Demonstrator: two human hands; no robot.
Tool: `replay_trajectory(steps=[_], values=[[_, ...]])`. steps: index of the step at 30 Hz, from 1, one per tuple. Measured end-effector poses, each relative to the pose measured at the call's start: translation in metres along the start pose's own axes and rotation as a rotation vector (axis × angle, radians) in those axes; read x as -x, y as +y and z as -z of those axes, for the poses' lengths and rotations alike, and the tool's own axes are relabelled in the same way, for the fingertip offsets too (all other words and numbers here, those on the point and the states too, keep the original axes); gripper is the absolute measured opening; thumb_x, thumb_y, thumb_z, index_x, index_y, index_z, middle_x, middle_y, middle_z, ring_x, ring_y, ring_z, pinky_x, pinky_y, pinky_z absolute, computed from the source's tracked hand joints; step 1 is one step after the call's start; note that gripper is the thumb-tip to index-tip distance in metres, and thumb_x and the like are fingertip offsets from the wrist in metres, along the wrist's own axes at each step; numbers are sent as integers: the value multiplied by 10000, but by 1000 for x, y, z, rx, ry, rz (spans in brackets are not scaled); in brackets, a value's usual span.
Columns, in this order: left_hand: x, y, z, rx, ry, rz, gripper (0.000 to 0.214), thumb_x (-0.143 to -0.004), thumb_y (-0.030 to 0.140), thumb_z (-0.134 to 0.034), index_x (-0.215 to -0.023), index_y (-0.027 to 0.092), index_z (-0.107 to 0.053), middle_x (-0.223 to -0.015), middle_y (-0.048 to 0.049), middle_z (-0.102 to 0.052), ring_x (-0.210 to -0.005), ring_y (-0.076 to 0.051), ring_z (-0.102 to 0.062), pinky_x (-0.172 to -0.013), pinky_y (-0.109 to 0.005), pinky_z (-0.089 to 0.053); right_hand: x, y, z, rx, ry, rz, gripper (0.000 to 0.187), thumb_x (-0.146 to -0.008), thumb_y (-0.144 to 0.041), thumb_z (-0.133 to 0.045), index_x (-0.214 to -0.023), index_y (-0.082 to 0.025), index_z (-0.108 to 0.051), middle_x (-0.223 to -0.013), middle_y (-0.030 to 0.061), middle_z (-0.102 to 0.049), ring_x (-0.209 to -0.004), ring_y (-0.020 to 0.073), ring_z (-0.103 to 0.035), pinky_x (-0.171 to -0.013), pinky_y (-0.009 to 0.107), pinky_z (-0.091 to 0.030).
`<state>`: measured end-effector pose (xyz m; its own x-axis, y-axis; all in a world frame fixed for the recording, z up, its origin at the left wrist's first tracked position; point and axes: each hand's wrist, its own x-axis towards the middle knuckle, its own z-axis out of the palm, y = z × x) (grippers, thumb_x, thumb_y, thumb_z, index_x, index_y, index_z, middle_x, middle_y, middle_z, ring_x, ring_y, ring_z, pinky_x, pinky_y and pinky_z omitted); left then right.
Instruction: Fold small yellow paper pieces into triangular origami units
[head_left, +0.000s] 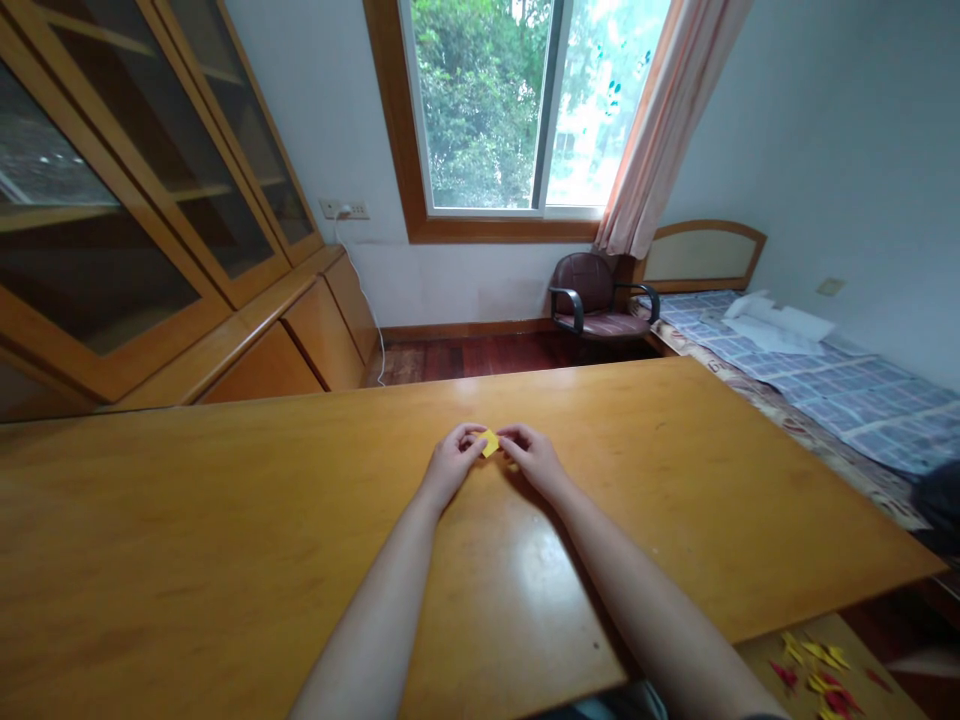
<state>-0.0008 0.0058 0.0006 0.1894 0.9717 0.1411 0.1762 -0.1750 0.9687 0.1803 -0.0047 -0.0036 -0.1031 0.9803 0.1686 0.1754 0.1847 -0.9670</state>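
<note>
A small folded piece of yellow paper [490,443] is held just over the wooden table [300,520], between my two hands. My left hand [454,458] pinches its left edge with thumb and fingers. On the other side, the fingertips of my right hand [531,456] grip the right edge. Both forearms reach in from the bottom of the view. The finer folds of the paper are too small to make out.
Several yellow and red folded paper pieces [825,670] lie on a lower surface at the bottom right. Beyond the table stand a maroon armchair [592,295] and a bed [840,385] with a checked cover. Glass-door cabinets [150,270] line the left wall.
</note>
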Motion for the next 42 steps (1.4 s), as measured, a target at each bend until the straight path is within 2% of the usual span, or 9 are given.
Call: replay_trajectory(steps=[8,17,42], values=[[-1,-2,0,-2,17,-4,308,-811,384,-612,-1044,183,-629,-730,15,-627,-719,-157,-622,-717,-252,-477,1,4,1,-75,-23,25,240,-863,-345,-574,-1032,-190,-647,-797,23,-693,-683,148,-641,-666,268,-527],[-1,-1,-1,32,15,0,300,-810,370,-619,-1039,178,-635,-725,13,-626,-716,-152,-618,-698,-237,-470,4,-4,1,-21,-55,51,227,-847,-316,-584,-1022,-184,-641,-800,15,-662,-696,142,-627,-671,259,-514],[1,2,-1,8,9,5,301,-806,393,-622,-1018,181,-651,-714,18,-589,-699,-144,-568,-669,-229,-434,3,-3,0,50,-60,89,211,-835,-256,-574,-1009,-164,-652,-765,7,-667,-649,128,-613,-646,249,-483]])
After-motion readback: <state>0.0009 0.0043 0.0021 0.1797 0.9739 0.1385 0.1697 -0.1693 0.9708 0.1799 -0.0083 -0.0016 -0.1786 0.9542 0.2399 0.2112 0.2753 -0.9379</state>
